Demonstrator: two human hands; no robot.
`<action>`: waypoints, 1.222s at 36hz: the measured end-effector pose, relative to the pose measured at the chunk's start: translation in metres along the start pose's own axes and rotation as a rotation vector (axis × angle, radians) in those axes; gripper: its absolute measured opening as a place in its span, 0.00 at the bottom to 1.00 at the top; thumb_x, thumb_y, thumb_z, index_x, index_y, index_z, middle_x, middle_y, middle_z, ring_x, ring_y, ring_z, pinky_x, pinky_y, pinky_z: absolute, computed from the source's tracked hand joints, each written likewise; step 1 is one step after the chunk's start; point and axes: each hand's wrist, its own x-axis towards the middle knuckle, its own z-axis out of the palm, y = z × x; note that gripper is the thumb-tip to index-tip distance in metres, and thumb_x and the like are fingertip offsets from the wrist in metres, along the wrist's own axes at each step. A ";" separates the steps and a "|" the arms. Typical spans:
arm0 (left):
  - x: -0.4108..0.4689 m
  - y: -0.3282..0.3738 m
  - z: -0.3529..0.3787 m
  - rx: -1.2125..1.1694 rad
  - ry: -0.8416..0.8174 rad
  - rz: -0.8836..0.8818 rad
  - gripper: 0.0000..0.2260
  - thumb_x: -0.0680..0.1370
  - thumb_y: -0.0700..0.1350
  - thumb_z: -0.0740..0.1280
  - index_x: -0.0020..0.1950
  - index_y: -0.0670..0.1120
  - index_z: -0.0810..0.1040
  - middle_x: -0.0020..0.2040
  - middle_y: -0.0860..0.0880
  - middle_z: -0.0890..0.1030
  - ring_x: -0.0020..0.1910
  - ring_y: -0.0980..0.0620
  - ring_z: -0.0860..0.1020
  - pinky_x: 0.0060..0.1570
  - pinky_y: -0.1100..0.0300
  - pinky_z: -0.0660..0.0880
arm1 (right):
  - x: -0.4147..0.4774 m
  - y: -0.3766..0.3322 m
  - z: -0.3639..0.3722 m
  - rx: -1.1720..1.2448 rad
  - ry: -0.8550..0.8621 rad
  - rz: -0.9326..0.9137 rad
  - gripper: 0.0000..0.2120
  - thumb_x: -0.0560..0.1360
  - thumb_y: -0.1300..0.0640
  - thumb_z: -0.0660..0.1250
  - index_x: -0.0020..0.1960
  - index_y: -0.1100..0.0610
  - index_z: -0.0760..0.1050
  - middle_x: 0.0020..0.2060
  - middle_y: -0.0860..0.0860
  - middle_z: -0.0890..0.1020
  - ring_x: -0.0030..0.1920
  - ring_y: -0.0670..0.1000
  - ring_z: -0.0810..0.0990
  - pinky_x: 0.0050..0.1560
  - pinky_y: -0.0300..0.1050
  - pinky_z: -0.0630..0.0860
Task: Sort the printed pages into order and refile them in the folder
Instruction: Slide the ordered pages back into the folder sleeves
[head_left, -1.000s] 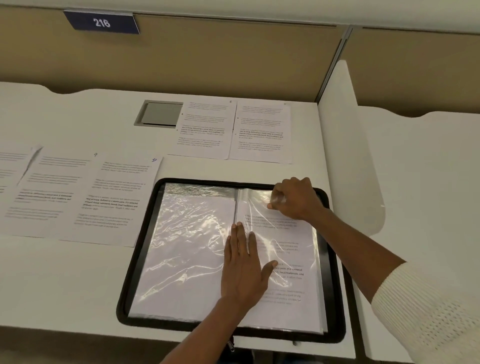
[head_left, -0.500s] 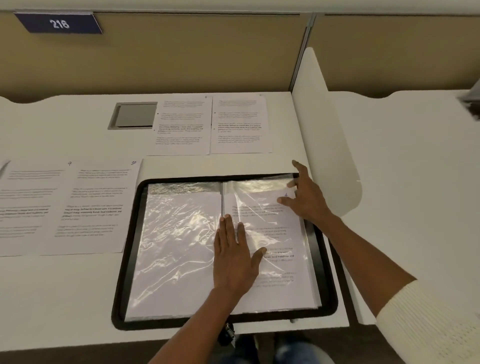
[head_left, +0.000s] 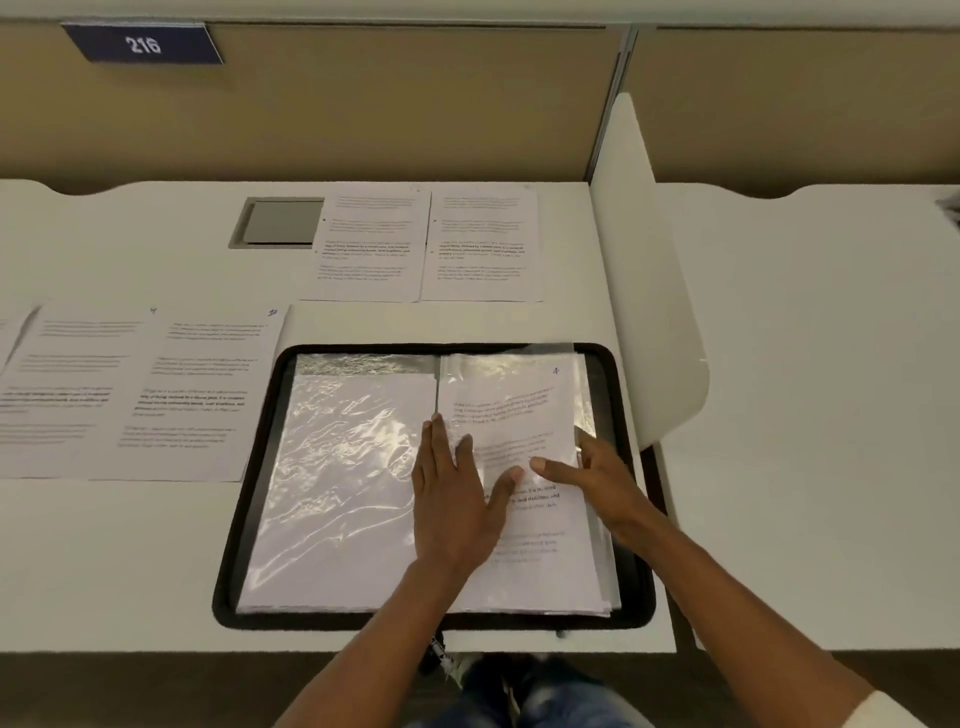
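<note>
Pinches with right hand (head_left: 597, 478) the edge of printed page (head_left: 509, 415) numbered 4; just left of this grip presses left hand (head_left: 452, 499) flat, fingers straight, on open black folder (head_left: 244, 519) (crinkled glossy sleeves (head_left: 353, 467)).

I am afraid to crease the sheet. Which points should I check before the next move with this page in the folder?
1. Folder lies open on the desk: ok.
2. Left hand presses flat beside the spine: ok.
3. Page marked 4 lies straight: not ok, its upper text lines slant.
4. Right hand has a firm grip on the page edge: cannot tell.
5. All pages filed: not ok, loose pages lie on the desk.
</note>
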 end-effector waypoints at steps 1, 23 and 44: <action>-0.002 0.004 -0.003 -0.030 0.010 -0.021 0.39 0.80 0.75 0.50 0.81 0.49 0.63 0.87 0.47 0.46 0.85 0.48 0.42 0.81 0.46 0.46 | -0.004 -0.001 0.002 0.033 -0.051 -0.005 0.28 0.73 0.48 0.76 0.71 0.50 0.75 0.62 0.49 0.85 0.61 0.55 0.85 0.64 0.65 0.80; -0.020 -0.037 -0.183 -0.267 -0.054 -0.563 0.11 0.82 0.56 0.71 0.52 0.49 0.82 0.47 0.49 0.84 0.43 0.51 0.83 0.42 0.57 0.80 | -0.005 -0.025 0.114 -0.418 -0.717 -0.257 0.37 0.73 0.24 0.64 0.79 0.29 0.58 0.80 0.36 0.62 0.80 0.44 0.60 0.81 0.60 0.59; 0.008 -0.191 -0.157 0.213 -0.063 -0.419 0.14 0.79 0.55 0.73 0.58 0.50 0.75 0.53 0.52 0.80 0.47 0.49 0.80 0.42 0.56 0.72 | 0.033 0.018 0.210 -0.888 -0.099 -0.463 0.34 0.71 0.23 0.64 0.70 0.42 0.76 0.76 0.41 0.68 0.77 0.47 0.62 0.77 0.54 0.62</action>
